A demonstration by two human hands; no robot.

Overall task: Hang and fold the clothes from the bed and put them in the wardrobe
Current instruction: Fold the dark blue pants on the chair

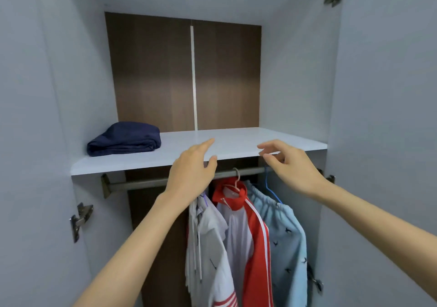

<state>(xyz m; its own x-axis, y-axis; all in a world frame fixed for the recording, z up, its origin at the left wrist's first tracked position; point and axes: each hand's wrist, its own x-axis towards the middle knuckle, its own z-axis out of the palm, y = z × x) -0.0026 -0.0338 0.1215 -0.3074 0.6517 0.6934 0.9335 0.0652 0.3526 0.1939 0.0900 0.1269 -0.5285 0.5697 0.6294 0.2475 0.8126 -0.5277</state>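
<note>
We are facing an open wardrobe (295, 82). Fingers (205, 144) of our left hand (189, 172) are lying straight, slightly spread, before the shelf (236, 141). Fingers (267, 146) of our right hand (293, 165) are curling by a blue hanger (272, 192), grip unclear. Clothes (250, 235) are hanging on the rail (142, 183). A navy fold (125, 140) is lying on the shelf.

A single head-worn view looks into the open wardrobe from just in front of it, facing forward and slightly down. The shelf (236, 136) crosses the middle of the frame with its top surface showing, so the lens sits a little above the shelf. Above the shelf the brown back panel (160, 75) fills the view; below the shelf are the rail (142, 184) and the upper parts of the hanging clothes (238, 231). The camera is close (both forearms enter from the bottom edge): the left hand (189, 174) and right hand (292, 165) reach the shelf's front edge. The side walls splay outward in the wide lens.
</note>
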